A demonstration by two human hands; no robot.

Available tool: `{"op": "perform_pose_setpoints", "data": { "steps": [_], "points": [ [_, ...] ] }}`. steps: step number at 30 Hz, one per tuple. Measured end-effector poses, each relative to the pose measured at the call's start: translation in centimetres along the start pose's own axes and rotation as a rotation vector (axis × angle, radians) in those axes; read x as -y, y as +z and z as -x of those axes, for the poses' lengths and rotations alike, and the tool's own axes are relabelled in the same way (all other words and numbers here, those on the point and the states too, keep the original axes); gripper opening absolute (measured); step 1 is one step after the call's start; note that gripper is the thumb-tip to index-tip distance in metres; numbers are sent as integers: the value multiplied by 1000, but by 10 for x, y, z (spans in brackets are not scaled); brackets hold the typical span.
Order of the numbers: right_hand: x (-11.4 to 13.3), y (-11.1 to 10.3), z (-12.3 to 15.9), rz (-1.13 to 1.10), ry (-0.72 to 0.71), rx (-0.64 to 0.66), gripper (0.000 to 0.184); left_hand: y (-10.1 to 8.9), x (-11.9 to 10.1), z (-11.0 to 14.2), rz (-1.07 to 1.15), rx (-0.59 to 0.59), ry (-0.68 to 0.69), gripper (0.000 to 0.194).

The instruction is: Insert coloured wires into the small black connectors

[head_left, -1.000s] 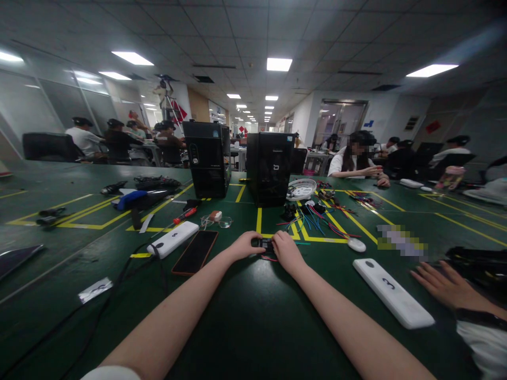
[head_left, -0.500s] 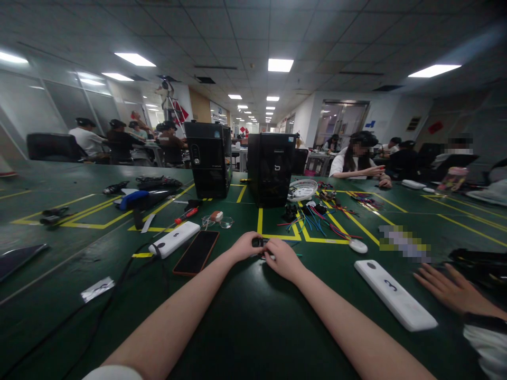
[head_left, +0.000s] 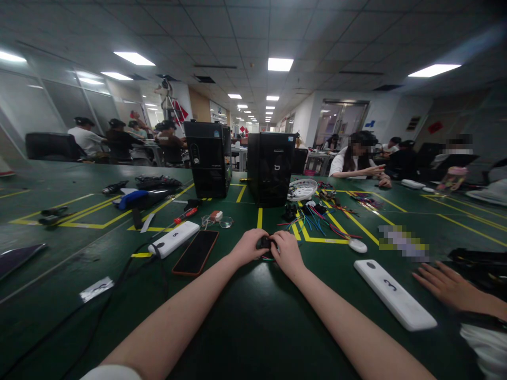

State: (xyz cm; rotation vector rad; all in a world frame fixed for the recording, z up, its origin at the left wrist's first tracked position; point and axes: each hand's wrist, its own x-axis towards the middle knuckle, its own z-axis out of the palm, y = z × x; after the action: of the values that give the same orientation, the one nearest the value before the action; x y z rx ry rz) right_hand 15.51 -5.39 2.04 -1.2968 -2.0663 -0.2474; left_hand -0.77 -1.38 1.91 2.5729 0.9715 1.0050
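Between my two hands, at the middle of the green table, is a small black part (head_left: 265, 243) with thin coloured wires at its lower side. My left hand (head_left: 249, 247) pinches it from the left, and my right hand (head_left: 285, 250) grips it from the right with bent fingers. Its exact kind is too small and too covered to make out. Just beyond, to the right, lie bundles of red, blue and black wires (head_left: 315, 217). A dark phone (head_left: 197, 253) rests to the left of my left forearm.
Two black computer towers (head_left: 271, 171) stand ahead, beside a white basket (head_left: 303, 189). Glasses (head_left: 222, 221), a red screwdriver (head_left: 186, 215) and a white power bank (head_left: 174, 239) lie left. Another white power bank (head_left: 396, 295) and a co-worker's hand (head_left: 451, 285) are on the right.
Both hands have shifted slightly, and the small black part now shows more plainly between my fingertips. Its coloured wires now show below it.
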Motion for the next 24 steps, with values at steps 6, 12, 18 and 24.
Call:
{"op": "perform_pose_setpoints", "data": {
  "steps": [6, 12, 18, 24],
  "points": [
    [-1, 1, -1, 39, 15, 22, 11, -3, -5, -1, -73, 16, 63, 34],
    [-1, 3, -1, 37, 10, 18, 11, -3, -3, -2, -74, 43, 26, 34],
    [-1, 6, -1, 16, 11, -2, 12, -1, -2, -2, -50, 25, 5, 31],
    [-1, 5, -2, -33, 39, -45, 12, 4, 8, 0, 6, 28, -38, 34]
  ]
}}
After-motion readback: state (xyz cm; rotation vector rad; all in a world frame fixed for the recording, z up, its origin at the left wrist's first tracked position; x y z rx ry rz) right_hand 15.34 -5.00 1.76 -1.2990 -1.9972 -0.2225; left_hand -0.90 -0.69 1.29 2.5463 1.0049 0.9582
